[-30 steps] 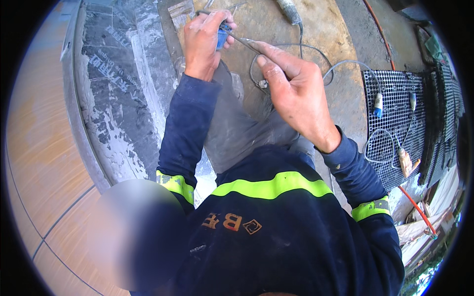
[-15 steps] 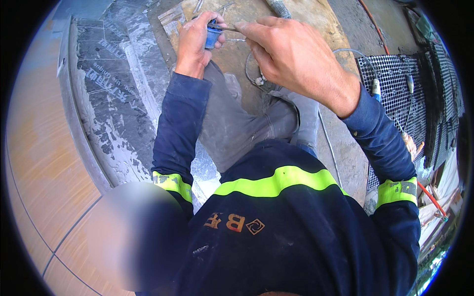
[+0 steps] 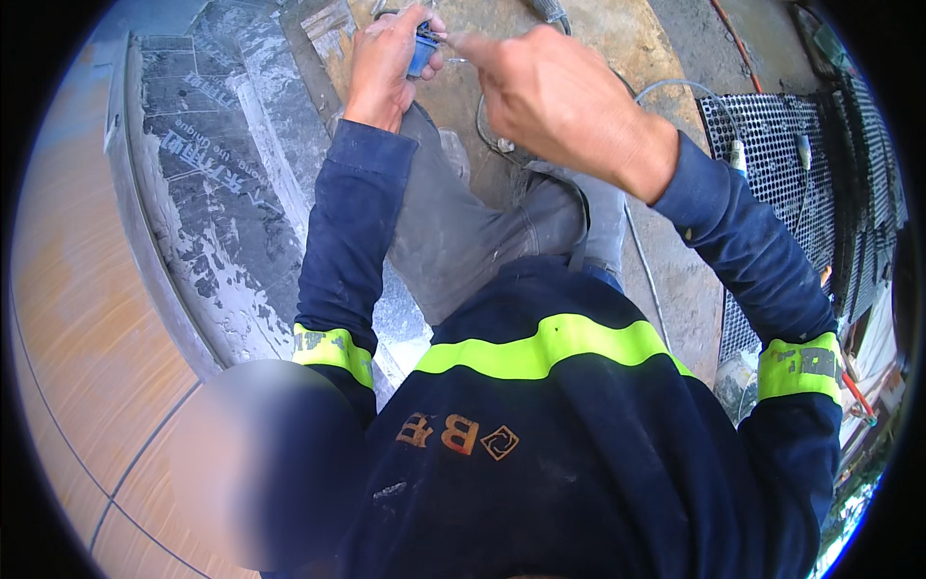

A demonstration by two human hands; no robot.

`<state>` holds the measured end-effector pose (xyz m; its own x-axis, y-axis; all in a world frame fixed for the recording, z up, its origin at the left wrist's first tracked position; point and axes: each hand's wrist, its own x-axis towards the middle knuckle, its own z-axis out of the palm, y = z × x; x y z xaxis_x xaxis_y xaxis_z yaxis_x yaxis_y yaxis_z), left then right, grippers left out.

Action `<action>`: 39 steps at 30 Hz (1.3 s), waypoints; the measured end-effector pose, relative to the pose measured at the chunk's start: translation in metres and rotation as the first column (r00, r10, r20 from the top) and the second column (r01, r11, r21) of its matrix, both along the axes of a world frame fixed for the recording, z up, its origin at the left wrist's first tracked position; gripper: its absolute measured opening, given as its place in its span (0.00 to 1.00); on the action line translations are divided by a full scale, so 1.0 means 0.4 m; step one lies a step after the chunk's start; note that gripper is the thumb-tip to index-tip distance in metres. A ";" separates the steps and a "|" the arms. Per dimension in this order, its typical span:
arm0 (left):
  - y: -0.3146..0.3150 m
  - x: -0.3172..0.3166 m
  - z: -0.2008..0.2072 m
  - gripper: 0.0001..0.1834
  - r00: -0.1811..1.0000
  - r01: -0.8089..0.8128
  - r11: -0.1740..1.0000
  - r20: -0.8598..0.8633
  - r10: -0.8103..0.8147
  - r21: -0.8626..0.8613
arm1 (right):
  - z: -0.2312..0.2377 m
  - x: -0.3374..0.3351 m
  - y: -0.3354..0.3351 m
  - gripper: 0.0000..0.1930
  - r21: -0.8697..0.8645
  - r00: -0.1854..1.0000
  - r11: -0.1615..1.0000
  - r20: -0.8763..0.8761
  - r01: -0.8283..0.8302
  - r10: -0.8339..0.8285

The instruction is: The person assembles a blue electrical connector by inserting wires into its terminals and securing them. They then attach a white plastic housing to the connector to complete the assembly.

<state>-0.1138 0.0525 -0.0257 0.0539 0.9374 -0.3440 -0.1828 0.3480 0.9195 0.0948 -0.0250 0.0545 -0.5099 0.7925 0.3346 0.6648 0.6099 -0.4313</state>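
Note:
My left hand (image 3: 384, 66), at the top of the view, is closed around a blue plastic piece (image 3: 422, 60) that looks like a plug housing. My right hand (image 3: 569, 101) is closed, its knuckles facing up and its fingertips close to the blue piece. A thin dark rod (image 3: 437, 36), possibly a screwdriver shaft, runs from the right fingertips to the upper part of that piece. The right hand hides whatever handle the rod has. Both hands are held out beyond my grey-trousered knees.
Beneath my hands lies a dusty wooden board (image 3: 617, 29) with a grey cable (image 3: 643, 265) across it. On the right are a black perforated mat (image 3: 772, 125), blue-and-white connectors (image 3: 738, 156) and an orange hose (image 3: 738, 43). A tan panelled surface (image 3: 87, 318) curves along the left.
My right hand has shifted slightly left, closer to the blue piece, and less of the rod shows. My right elbow has swung outward. The left hand has tilted a little.

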 end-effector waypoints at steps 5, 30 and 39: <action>0.000 0.011 0.006 0.16 0.998 -0.018 1.000 -0.062 0.017 -0.022 | -0.009 0.001 0.009 0.18 -0.133 0.989 0.991 -0.137 0.033 -0.051; -0.013 0.008 0.086 0.38 0.978 0.124 0.989 0.158 -0.136 0.085 | -0.011 0.072 0.061 0.22 -0.387 0.862 0.922 -0.457 0.029 -0.219; -0.063 0.023 0.073 0.39 0.967 0.219 0.961 0.093 -0.236 0.167 | -0.065 0.000 0.145 0.24 -0.701 0.813 0.711 -0.447 -0.059 -0.373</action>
